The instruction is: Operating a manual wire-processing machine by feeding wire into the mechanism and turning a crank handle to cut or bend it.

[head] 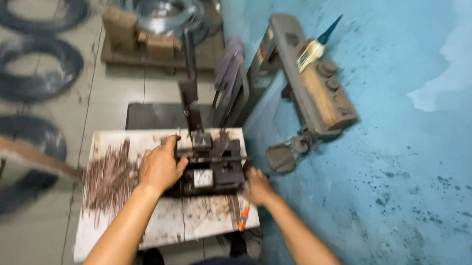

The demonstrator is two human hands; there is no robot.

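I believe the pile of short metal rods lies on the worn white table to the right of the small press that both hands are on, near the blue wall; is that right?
Not quite. In the head view the pile of short metal rods lies to the left of the small press, away from the blue wall. The rest holds: it is on the worn white table, and the left hand and right hand are both on the press.

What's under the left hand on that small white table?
The left hand rests on the left edge of the dark rusty metal press, beside a pile of thin brown wire pieces on the worn white table. Whatever lies beneath the palm is covered.
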